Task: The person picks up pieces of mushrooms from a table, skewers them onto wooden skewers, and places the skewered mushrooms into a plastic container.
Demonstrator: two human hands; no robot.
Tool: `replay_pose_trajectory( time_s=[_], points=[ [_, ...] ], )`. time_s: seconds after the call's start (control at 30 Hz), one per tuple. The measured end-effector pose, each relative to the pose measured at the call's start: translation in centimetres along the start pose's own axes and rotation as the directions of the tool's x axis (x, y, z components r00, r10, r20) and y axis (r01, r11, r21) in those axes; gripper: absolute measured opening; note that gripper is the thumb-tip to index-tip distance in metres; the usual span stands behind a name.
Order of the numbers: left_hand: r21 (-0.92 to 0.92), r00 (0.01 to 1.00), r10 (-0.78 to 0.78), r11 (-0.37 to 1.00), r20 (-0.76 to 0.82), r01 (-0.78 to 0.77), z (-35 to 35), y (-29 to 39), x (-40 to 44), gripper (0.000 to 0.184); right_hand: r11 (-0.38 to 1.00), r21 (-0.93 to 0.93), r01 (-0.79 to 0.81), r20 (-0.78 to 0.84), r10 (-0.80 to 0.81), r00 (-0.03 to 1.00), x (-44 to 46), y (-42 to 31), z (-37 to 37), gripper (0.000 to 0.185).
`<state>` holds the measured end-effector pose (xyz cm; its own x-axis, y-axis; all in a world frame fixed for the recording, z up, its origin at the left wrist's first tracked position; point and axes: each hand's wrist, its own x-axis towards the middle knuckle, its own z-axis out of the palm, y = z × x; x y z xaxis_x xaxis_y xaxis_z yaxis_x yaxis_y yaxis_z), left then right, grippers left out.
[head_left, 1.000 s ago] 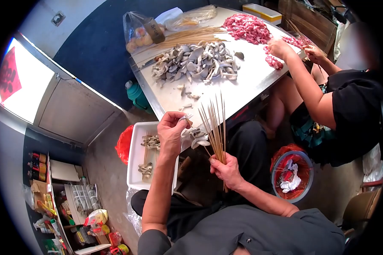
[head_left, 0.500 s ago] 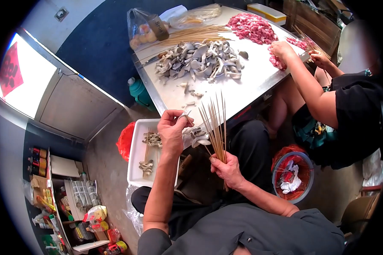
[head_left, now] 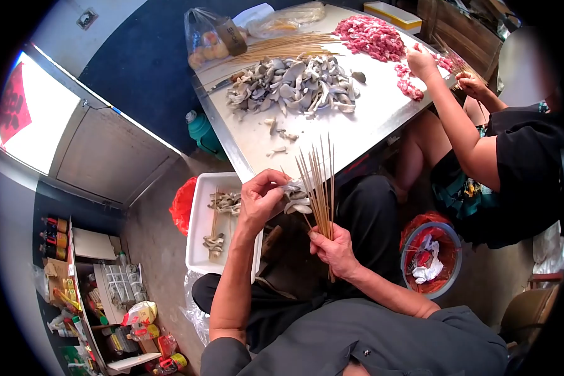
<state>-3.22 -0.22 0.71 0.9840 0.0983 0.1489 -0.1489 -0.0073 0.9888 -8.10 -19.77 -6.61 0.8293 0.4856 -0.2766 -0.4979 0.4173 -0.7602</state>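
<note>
My right hand (head_left: 333,250) is closed around a fanned bundle of thin wooden skewers (head_left: 320,203), their tips pointing up toward the table. One skewer leans left of the bundle and carries several grey oyster mushroom pieces (head_left: 299,202). At the upper end of that skewer, my left hand (head_left: 262,195) pinches an oyster mushroom piece, partly hidden by the fingers. Beyond both hands, a big heap of oyster mushrooms (head_left: 291,86) lies on the white table (head_left: 351,135). Below my left forearm, a white tray (head_left: 195,250) holds mushroom-loaded skewers (head_left: 214,243).
Loose skewers (head_left: 282,46), a bag of round items (head_left: 210,47) and a pink meat heap (head_left: 370,39) are on the table. At right, a co-worker's hand (head_left: 422,62) is near the meat. A lined bucket (head_left: 431,257) and a teal flask (head_left: 203,133) stand on the floor.
My left hand has moved right and slightly down, bringing its mushroom piece to the loaded skewer. My right hand stays put. The co-worker's nearer hand has lifted off the small meat pile.
</note>
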Motion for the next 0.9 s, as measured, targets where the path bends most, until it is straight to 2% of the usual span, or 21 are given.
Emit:
replay_pose_trajectory(
  time_s=[0.03, 0.07, 0.1, 0.17, 0.2, 0.3, 0.33, 0.4, 0.43, 0.5, 0.53, 0.57, 0.63, 0.67, 0.7, 0.9],
  points=[
    [-0.029, 0.996, -0.062, 0.998, 0.064, 0.064, 0.0, 0.3, 0.0, 0.012, 1.000, 0.008, 0.005, -0.010, -0.005, 1.000, 0.0, 0.0, 0.0, 0.012],
    [0.061, 0.995, -0.028, 0.998, 0.091, 0.023, -0.7, 0.2, 0.4, 0.012, 1.000, 0.008, 0.007, -0.012, -0.007, 1.000, 0.2, -0.1, -0.1, 0.012],
    [0.060, 0.995, -0.028, 0.998, 0.093, 0.022, -0.8, 0.5, 0.7, 0.012, 1.000, -0.017, 0.020, -0.015, -0.020, 1.000, 0.3, -0.3, -0.2, 0.011],
    [0.116, 0.998, -0.053, 0.992, -0.025, 0.056, -0.8, 1.3, 1.8, 0.011, 0.999, -0.041, 0.034, -0.019, -0.035, 0.999, 0.6, -0.7, -0.3, 0.011],
    [0.174, 0.997, 0.028, 0.985, -0.078, -0.014, -1.4, 0.1, 3.0, 0.011, 0.999, -0.029, 0.027, -0.022, -0.028, 0.999, 0.8, -1.1, -0.3, 0.011],
    [0.480, 0.952, 0.169, 0.877, -0.256, -0.027, -2.6, -1.7, 7.4, 0.017, 0.999, -0.030, 0.023, -0.039, -0.024, 0.999, 1.0, -1.8, -0.1, 0.011],
    [0.480, 0.951, 0.172, 0.877, -0.256, -0.030, -2.9, -2.2, 8.8, 0.017, 0.999, -0.042, 0.022, -0.054, -0.024, 0.998, 1.1, -1.9, 0.0, 0.011],
    [0.693, 0.936, 0.304, 0.714, -0.180, -0.099, -3.2, -3.1, 11.6, 0.021, 0.999, -0.041, 0.019, -0.059, -0.021, 0.998, 1.0, -1.7, -0.2, 0.011],
    [0.690, 0.936, 0.305, 0.716, -0.175, -0.104, -3.2, -3.4, 12.6, 0.021, 0.999, -0.038, 0.012, -0.064, -0.014, 0.998, 0.8, -1.5, -0.4, 0.011],
    [0.779, 0.938, 0.347, 0.594, -0.023, -0.200, -3.1, -3.8, 14.2, 0.026, 0.999, -0.029, 0.019, -0.069, -0.021, 0.997, 0.6, -1.4, -0.5, 0.011],
    [0.793, 0.948, 0.312, 0.562, 0.058, -0.233, -3.4, -3.8, 14.9, 0.031, 0.999, -0.039, 0.023, -0.077, -0.026, 0.997, 0.5, -1.4, -0.6, 0.011],
    [0.791, 0.948, 0.312, 0.564, 0.065, -0.240, -3.8, -3.9, 15.5, 0.031, 0.998, -0.047, 0.028, -0.085, -0.032, 0.996, 0.5, -1.4, -0.8, 0.011],
    [0.700, 0.924, 0.302, 0.607, 0.234, -0.375, -4.0, -3.5, 16.0, 0.035, 0.999, -0.036, 0.030, -0.086, -0.033, 0.996, 0.5, -1.4, -1.1, 0.011],
    [0.692, 0.952, 0.200, 0.654, 0.231, -0.305, -4.1, -3.1, 15.9, 0.035, 0.999, -0.027, 0.027, -0.076, -0.029, 0.997, 0.5, -1.4, -1.2, 0.011],
    [0.693, 0.953, 0.200, 0.654, 0.229, -0.304, -4.2, -2.7, 15.7, 0.035, 0.999, -0.027, 0.026, -0.074, -0.028, 0.997, 0.5, -1.3, -1.2, 0.011],
    [0.794, 0.930, 0.211, 0.485, 0.300, -0.367, -4.8, -1.7, 14.4, 0.020, 0.999, -0.043, 0.025, -0.055, -0.027, 0.998, 0.5, -1.4, -0.7, 0.012]
  ],
)
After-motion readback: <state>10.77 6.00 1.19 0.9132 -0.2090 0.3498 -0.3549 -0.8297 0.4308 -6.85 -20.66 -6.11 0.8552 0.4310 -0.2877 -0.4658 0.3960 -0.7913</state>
